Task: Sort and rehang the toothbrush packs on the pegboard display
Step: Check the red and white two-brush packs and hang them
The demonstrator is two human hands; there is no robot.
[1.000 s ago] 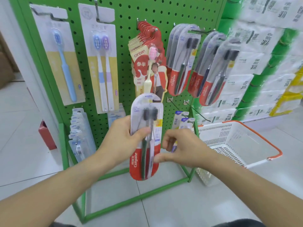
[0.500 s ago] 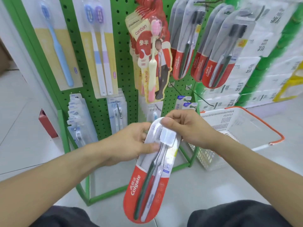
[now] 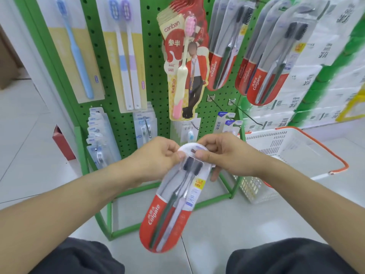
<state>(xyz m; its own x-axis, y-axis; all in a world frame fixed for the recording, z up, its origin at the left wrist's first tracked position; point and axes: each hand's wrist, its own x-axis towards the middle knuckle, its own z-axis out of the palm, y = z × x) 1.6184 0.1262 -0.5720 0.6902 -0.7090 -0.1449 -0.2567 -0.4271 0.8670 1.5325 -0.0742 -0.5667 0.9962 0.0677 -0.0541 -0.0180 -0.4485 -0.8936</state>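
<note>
Pinching the rounded top of one Colgate pack from both sides, the left hand and right hand let it hang tilted below them, probably to expose its hang hole for rehanging. The pack holds two dark-bristled brushes. Above and beyond the hands, the green pegboard carries matching Colgate packs in two bunches above the right hand; their exact number cannot be told. One white basket sits just beyond the right hand.
</note>
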